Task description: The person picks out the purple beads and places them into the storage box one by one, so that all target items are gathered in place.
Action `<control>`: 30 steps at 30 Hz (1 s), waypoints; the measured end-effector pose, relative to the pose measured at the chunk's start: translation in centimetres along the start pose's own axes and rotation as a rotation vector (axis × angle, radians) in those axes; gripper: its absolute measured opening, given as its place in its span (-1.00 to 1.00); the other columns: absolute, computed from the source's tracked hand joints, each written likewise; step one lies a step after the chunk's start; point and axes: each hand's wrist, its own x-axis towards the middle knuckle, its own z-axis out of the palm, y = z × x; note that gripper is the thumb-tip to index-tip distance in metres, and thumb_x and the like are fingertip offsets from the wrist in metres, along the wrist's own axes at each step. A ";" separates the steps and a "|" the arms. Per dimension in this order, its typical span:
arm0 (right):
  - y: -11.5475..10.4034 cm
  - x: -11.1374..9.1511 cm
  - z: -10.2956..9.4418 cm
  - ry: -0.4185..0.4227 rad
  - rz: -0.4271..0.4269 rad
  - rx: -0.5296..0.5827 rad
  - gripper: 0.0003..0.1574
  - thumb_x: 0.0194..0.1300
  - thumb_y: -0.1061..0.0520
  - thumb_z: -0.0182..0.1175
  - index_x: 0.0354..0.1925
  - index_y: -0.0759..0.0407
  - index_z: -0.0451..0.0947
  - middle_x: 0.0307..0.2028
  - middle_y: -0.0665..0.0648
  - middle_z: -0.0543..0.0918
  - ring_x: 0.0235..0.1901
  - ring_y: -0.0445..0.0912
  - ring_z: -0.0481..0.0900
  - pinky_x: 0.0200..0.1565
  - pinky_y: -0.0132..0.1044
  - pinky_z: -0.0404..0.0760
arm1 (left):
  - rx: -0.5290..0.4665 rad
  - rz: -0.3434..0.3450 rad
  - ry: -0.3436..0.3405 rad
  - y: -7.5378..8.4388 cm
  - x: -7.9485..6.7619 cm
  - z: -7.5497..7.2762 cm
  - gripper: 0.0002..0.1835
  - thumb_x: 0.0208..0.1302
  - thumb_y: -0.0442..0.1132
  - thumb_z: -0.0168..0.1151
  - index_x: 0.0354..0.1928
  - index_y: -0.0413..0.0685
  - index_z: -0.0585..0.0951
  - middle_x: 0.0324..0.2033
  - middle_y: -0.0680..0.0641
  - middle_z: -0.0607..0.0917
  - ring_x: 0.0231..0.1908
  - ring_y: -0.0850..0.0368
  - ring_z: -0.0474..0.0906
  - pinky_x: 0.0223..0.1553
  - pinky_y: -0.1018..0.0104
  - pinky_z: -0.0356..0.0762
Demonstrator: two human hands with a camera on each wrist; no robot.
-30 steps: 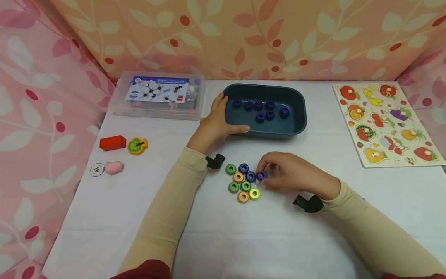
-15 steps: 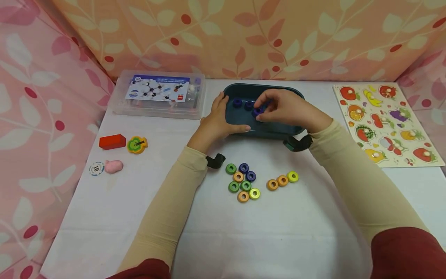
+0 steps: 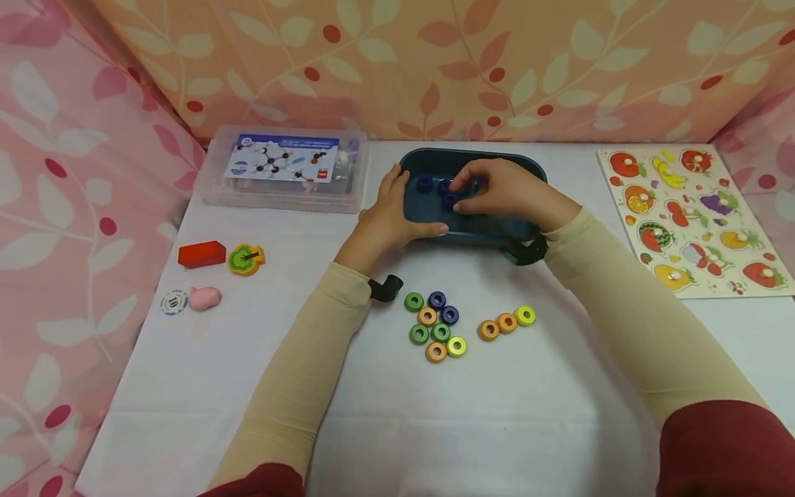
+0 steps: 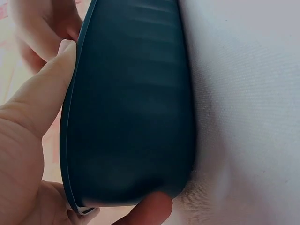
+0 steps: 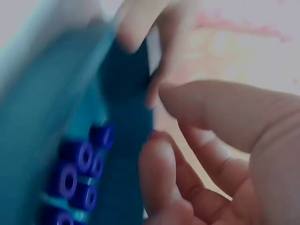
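Note:
My left hand (image 3: 386,219) holds the left end of a dark teal tray (image 3: 539,172), thumb (image 4: 51,84) along its front rim and fingers around the end wall. Inside the tray, my right hand (image 3: 512,193) hovers above several purple ring beads (image 3: 425,183). One purple ring bead (image 3: 450,200) lies just below its fingertips. Thumb and fingers are apart in the right wrist view, with nothing between them. Part of the bead group is hidden behind this hand. On the cloth in front lie several green, orange, yellow and blue ring beads (image 3: 440,333).
Two orange beads and a yellow bead (image 3: 524,316) form a short row to the right. A clear plastic case (image 3: 282,172) stands back left. Nearby are a red block (image 3: 201,255), a tree piece (image 3: 246,259), a pink pig (image 3: 205,298) and a chip (image 3: 174,302). A fruit puzzle board (image 3: 695,221) lies right.
My right hand picked a blue-purple ring bead from the group on the cloth, carried it up into the tray and let it go there. My left hand stays on the tray.

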 end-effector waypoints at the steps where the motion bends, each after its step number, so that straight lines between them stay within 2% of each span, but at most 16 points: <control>1: -0.2 -1.0 0.2 0.003 -0.011 0.025 -0.57 0.27 -0.06 0.39 0.04 0.06 0.62 -0.06 0.14 0.67 -0.19 0.01 0.55 -0.11 -0.17 0.54 | 0.001 -0.001 0.001 0.0 0.0 0.0 0.42 -0.14 0.53 0.40 0.62 0.24 -0.21 0.59 0.20 -0.41 0.57 -0.07 -0.03 0.45 -0.39 -0.13; 3: -0.5 -3.1 0.9 -0.014 -0.034 0.078 -0.63 0.24 -0.05 0.42 -0.03 0.03 0.65 -0.20 0.12 0.70 -0.31 -0.01 0.57 -0.26 -0.23 0.54 | -0.002 0.000 0.006 0.0 -0.1 0.0 0.41 -0.13 0.51 0.41 0.62 0.23 -0.21 0.59 0.20 -0.40 0.57 -0.08 -0.02 0.46 -0.38 -0.13; 5: -0.6 -4.8 2.0 -0.066 -0.062 0.122 -0.67 0.22 -0.02 0.44 -0.07 0.01 0.66 -0.31 0.09 0.70 -0.38 -0.03 0.58 -0.33 -0.24 0.55 | -0.008 0.003 0.014 0.1 -0.2 -0.1 0.40 -0.12 0.48 0.43 0.62 0.21 -0.19 0.60 0.19 -0.39 0.56 -0.09 -0.01 0.46 -0.38 -0.14; 8: -0.4 -6.4 4.3 -0.180 -0.090 0.161 -0.67 0.23 0.01 0.44 -0.04 0.01 0.67 -0.29 0.06 0.72 -0.37 -0.07 0.60 -0.31 -0.23 0.58 | -0.010 0.005 0.015 0.1 -0.3 -0.2 0.40 -0.11 0.47 0.44 0.62 0.20 -0.19 0.60 0.19 -0.39 0.56 -0.10 0.01 0.46 -0.38 -0.14; 12: -0.1 -6.5 7.2 -0.262 -0.124 0.193 -0.64 0.27 0.08 0.38 0.04 0.04 0.66 -0.15 0.05 0.73 -0.37 -0.13 0.62 -0.26 -0.26 0.60 | -0.009 0.002 0.013 0.0 -0.2 -0.3 0.41 -0.14 0.49 0.43 0.62 0.22 -0.19 0.59 0.21 -0.40 0.56 -0.08 0.01 0.46 -0.37 -0.12; 18: 0.2 -5.1 9.8 -0.304 -0.137 0.194 -0.72 0.29 0.10 0.36 -0.01 -0.03 0.69 -0.34 -0.03 0.71 -0.51 -0.15 0.53 -0.36 -0.32 0.50 | -0.031 0.014 0.003 -0.2 -0.1 -0.3 0.42 -0.14 0.49 0.43 0.62 0.22 -0.20 0.59 0.23 -0.41 0.57 -0.03 -0.05 0.46 -0.36 -0.11; 25: 0.3 -4.9 10.3 -0.311 -0.136 0.164 -0.75 0.28 0.10 0.36 -0.06 -0.07 0.71 -0.23 -0.06 0.70 -0.40 -0.18 0.59 -0.25 -0.28 0.56 | -0.031 0.015 -0.003 0.1 -0.3 -0.1 0.41 -0.13 0.48 0.44 0.62 0.21 -0.20 0.59 0.23 -0.41 0.57 -0.03 -0.04 0.46 -0.37 -0.14; 30: -0.6 -5.9 8.4 -0.276 -0.116 0.123 -0.76 0.26 0.05 0.36 -0.07 -0.07 0.71 -0.20 -0.04 0.69 -0.38 -0.19 0.60 -0.25 -0.28 0.55 | -0.032 0.011 -0.006 0.0 -0.2 -0.1 0.41 -0.13 0.49 0.43 0.62 0.22 -0.20 0.58 0.24 -0.42 0.57 -0.04 -0.05 0.46 -0.37 -0.15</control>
